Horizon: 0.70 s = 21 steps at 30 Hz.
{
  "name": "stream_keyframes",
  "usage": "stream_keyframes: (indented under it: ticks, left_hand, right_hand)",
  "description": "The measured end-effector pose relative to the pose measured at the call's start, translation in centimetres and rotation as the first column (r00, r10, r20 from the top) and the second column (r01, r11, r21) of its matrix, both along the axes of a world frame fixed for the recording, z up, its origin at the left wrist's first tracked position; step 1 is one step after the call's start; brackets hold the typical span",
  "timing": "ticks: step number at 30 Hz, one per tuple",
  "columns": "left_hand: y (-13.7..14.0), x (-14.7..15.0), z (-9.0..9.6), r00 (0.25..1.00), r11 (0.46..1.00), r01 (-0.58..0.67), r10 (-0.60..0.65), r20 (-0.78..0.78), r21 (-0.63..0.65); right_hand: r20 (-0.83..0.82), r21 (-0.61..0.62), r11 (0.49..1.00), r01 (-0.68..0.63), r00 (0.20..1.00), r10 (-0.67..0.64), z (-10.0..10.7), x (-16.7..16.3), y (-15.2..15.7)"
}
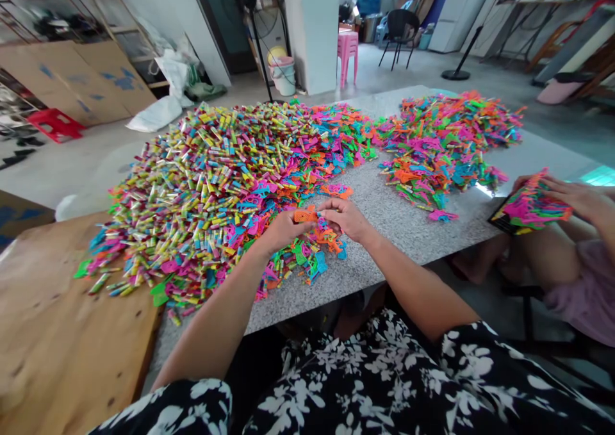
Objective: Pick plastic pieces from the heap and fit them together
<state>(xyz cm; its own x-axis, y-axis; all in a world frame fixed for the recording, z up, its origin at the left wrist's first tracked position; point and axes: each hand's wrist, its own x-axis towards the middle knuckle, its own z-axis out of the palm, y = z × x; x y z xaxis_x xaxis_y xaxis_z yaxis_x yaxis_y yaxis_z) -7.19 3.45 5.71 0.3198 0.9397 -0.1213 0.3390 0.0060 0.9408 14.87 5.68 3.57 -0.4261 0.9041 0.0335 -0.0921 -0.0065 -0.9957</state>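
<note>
Just over the near edge of the heap, my left hand (282,231) pinches a small flat orange plastic piece (304,216) between thumb and fingers. Close beside its right end is my right hand (346,218), its thumb and fingertips pressed together; whatever is between them is too small to make out. Below and around both hands lie loose plastic pieces (317,265) in orange, pink, green and blue. To the left rises a big heap of small tubes (206,172) with yellow, blue and dark red wrapping or ends.
On the speckled stone table (369,211), a second pile of coloured plastic pieces (446,140) lies to the right. A co-worker's hands (576,198) hold a dark tray (502,220) of similar pieces. A wooden board (62,332) adjoins on the left. A stand fan (257,38) is behind.
</note>
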Motion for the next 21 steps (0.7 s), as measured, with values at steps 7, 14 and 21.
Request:
stream_keyframes:
  ticks: [7, 14, 21]
  left_hand:
    - [-0.1, -0.2, -0.4, 0.997, 0.998, 0.063, -0.062, -0.053, 0.02]
    - [-0.4, 0.2, 0.3, 0.971, 0.983, 0.181, -0.177, -0.16, 0.01]
    - [-0.5, 0.8, 0.2, 0.962, 0.975, 0.219, -0.21, -0.173, 0.038]
  right_hand:
    - [-0.033, -0.024, 1.0, -0.002, 0.999, 0.002, 0.2, 0.6, 0.1]
    - [0.065, 0.037, 0.998, -0.043, 0.997, 0.041, 1.5, 1.4, -0.4]
    - [0.106, 0.023, 0.999, -0.03, 0.994, 0.027, 1.6, 1.8, -0.3]
